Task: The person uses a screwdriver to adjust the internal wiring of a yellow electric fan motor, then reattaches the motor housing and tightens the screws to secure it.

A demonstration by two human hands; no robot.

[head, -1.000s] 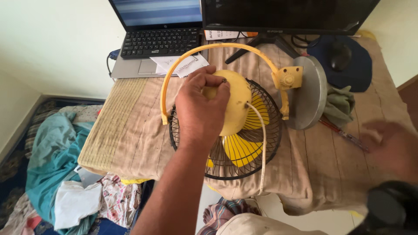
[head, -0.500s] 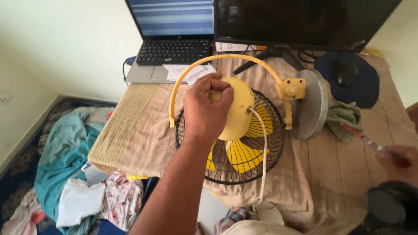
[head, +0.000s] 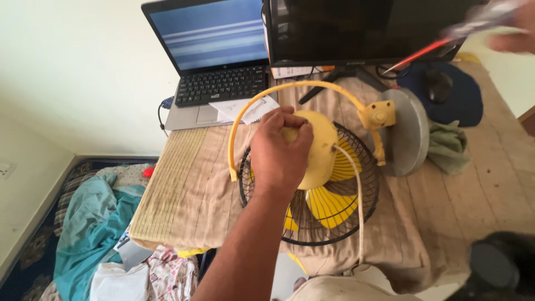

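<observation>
Left hand (head: 278, 153) is clamping the yellow fan (head: 317, 184) motor housing; right hand (head: 512, 25), at 1 o'clock, is pinching a screwdriver (head: 440, 44). Keep the fan pinned flat.

Showing one yellow fan (head: 317, 184), one laptop (head: 214, 67), one monitor (head: 356, 28), one mouse (head: 438, 85) sitting on one blue pad (head: 465, 103), one green rag (head: 448, 147), one red-tipped tool (head: 440, 42), two hands (head: 278, 150) (head: 512, 28).
</observation>
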